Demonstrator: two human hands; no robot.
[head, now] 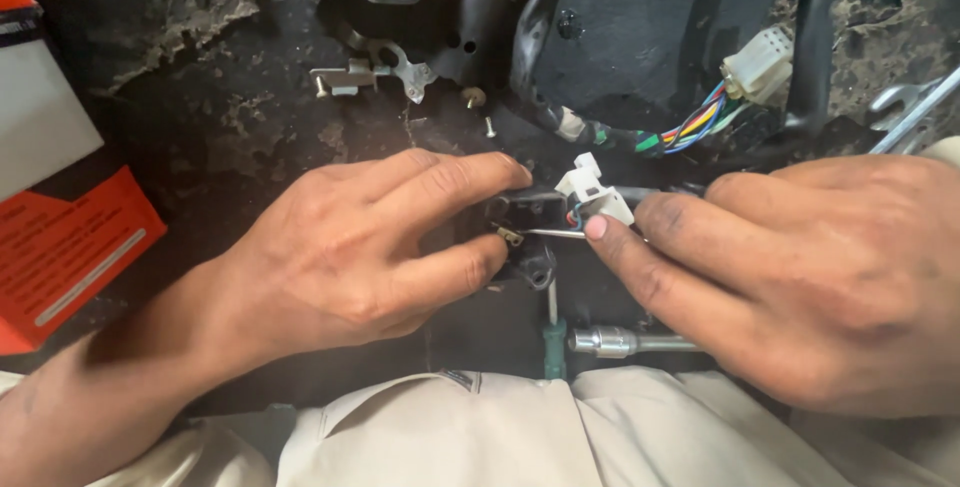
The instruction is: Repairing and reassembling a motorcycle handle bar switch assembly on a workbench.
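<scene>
Black switch part [525,237], small and dark, sits near the middle of the grimy dark floor [230,127], just past the person's pale trousers [500,437], and both hands meet on it. At the floor's left edge lies an orange and white carton [60,217]. Next comes the left hand [360,247], its thumb and forefinger pinching the black part from the left side. Beyond it, toward the far edge, a bent metal bracket [385,72] and two loose screws [480,112] lie apart on the floor. A thin metal probe [555,234] touches the part's brass-coloured tab; the right hand [800,267] pinches this probe between thumb and fingers, close beside a white plug [592,192] on short wires. Below the hands lie a green-handled screwdriver [553,342] and a chrome socket extension [630,341]. Toward the far right corner, a black housing [660,37] trails multicoloured wires [695,127] to a cream connector [760,65], with a spanner [915,107] at the right edge.
</scene>
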